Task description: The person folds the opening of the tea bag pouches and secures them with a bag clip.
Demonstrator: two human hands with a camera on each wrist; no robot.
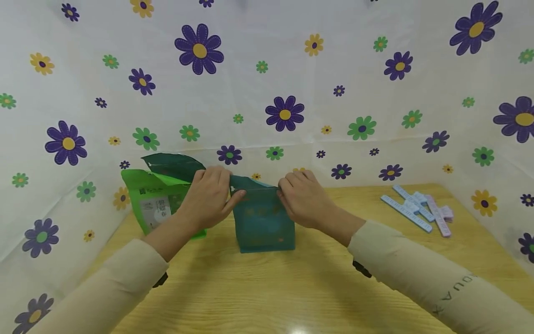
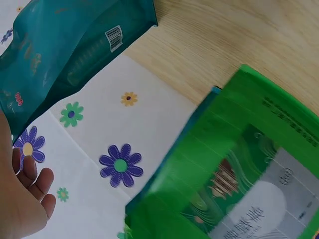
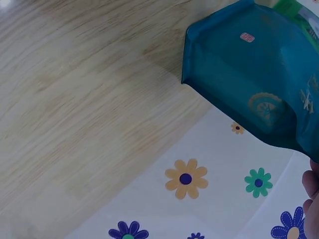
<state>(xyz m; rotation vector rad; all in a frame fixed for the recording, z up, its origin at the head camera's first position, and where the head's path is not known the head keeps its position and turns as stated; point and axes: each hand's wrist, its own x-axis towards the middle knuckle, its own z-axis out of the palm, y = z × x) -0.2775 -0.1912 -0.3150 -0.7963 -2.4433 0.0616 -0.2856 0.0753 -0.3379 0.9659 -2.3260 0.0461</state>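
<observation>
A teal stand-up pouch point(image 1: 264, 225) is upright at the middle of the table, with a barcode on it in the left wrist view. My left hand point(image 1: 210, 195) pinches its top left corner, thumb toward me. At the top right corner, my right hand point(image 1: 304, 199) grips the edge with curled fingers. The pouch's mouth stretches between both hands. Just left of it stands a bright green pouch point(image 1: 137, 192) with a grey label, partly hidden by my left forearm. A dark teal pouch point(image 1: 173, 162) shows behind the green one.
Light blue strips point(image 1: 405, 213) and a lilac strip point(image 1: 437, 215) with small marks lie at the right of the wooden table point(image 1: 258, 292). A white flower-print sheet point(image 1: 250, 83) rises behind and along both sides.
</observation>
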